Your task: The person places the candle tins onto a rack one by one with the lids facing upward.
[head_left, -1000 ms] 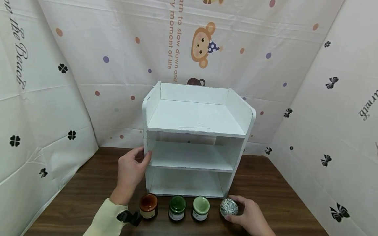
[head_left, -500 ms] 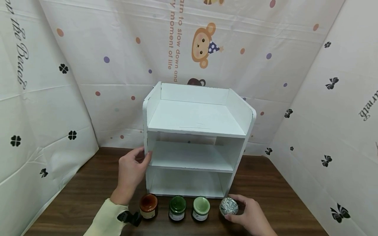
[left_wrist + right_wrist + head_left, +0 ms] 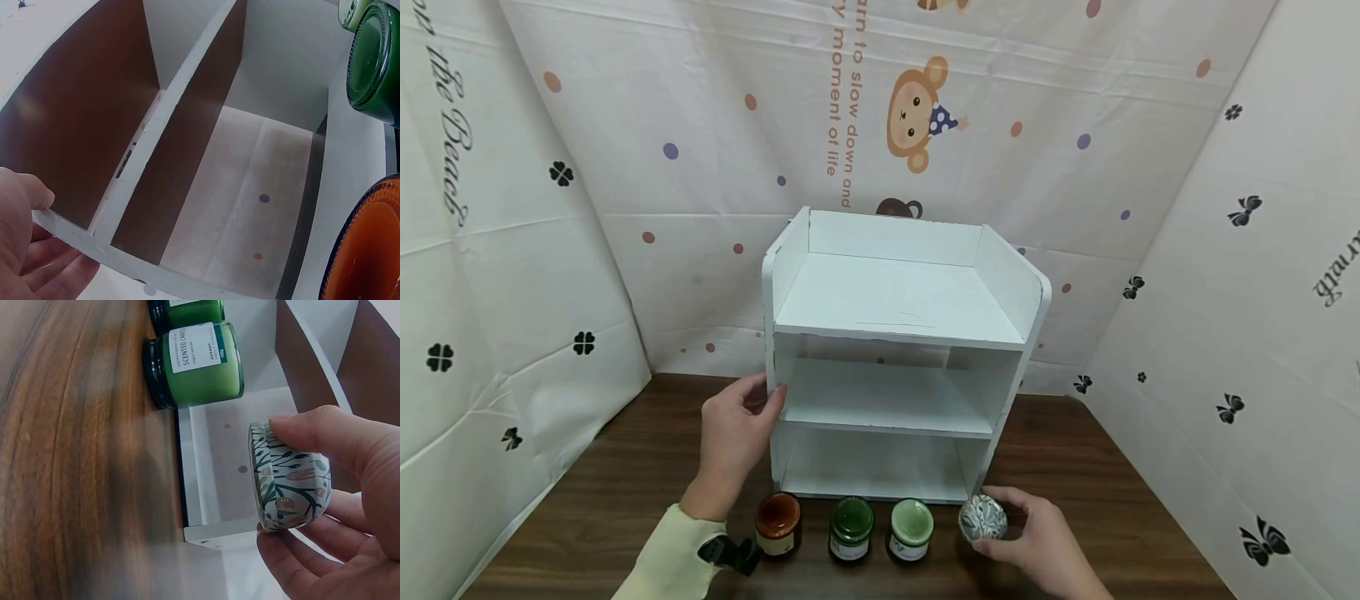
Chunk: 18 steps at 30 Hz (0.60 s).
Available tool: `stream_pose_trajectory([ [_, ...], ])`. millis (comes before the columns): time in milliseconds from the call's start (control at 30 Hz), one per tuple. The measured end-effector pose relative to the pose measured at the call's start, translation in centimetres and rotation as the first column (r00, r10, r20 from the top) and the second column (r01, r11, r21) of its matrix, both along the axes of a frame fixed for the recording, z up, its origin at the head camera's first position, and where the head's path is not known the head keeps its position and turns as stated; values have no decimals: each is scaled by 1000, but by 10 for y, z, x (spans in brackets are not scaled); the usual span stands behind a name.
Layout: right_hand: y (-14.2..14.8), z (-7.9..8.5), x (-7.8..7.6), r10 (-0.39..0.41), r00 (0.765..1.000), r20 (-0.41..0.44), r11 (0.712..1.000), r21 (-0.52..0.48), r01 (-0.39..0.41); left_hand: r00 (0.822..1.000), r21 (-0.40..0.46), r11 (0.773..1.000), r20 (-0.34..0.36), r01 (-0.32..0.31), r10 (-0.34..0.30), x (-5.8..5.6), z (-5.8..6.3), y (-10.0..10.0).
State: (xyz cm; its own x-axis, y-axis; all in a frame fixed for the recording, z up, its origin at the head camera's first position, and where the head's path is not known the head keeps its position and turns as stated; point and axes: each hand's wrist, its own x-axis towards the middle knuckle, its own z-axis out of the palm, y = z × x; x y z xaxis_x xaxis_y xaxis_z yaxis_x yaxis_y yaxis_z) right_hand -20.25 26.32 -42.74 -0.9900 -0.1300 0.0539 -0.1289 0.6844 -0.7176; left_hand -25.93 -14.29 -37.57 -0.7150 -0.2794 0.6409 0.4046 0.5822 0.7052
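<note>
- A small screened-off tabletop set; what kind of building holds it cannot be told.
- Creased, printed white sheets (image 3: 842, 233) wall in the wood-grained desk (image 3: 1075, 467) along its back, left and right edges.

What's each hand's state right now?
Left hand: gripping the white shelf by one side.
Right hand: holding the patterned tin.

From here, the amber jar (image 3: 777, 519), dark green jar (image 3: 851, 522) and pale green jar (image 3: 206, 372) look like glossy glass; the leafy tin (image 3: 290, 481), smooth printed metal. The shelf (image 3: 895, 292) seems painted wood, chipped along its edges. The counter (image 3: 81, 456) shows satiny wood grain, the sheeting (image 3: 715, 183) clothlike creases.
</note>
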Motion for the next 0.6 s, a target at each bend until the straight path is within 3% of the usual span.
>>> stream_pose_trajectory([
  [600, -9, 4, 1, 37, 997, -65, 996, -79, -42, 1000, -1, 1000, 12, -7, 7, 1, 1, 1],
])
